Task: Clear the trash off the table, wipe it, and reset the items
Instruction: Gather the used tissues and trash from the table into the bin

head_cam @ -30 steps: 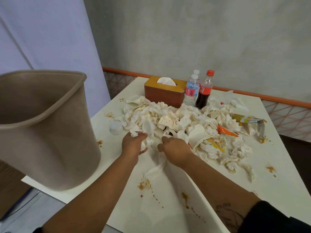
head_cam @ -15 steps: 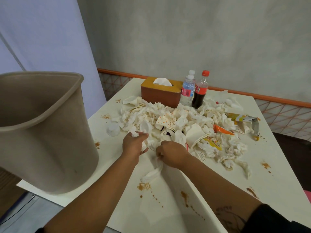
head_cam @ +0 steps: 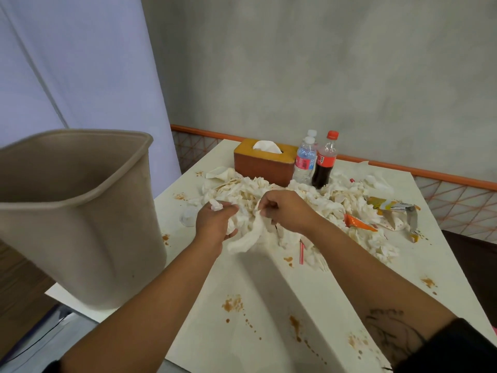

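Note:
A heap of crumpled white napkins covers the middle of the cream table, which is spotted with orange-brown sauce. My left hand grips a wad of napkins at the heap's near left edge. Beside it, my right hand pinches a long limp napkin that hangs down from its fingers. A large beige trash bin stands at the table's left corner, its mouth open upward.
At the back stand an orange tissue box, a water bottle and a cola bottle. Snack wrappers and an orange packet lie in the heap on the right. A clear plastic lid and a red straw lie nearby.
Both hands have lifted off the table, each bringing napkins up with it. The long napkin that lay flat now hangs from my right hand.

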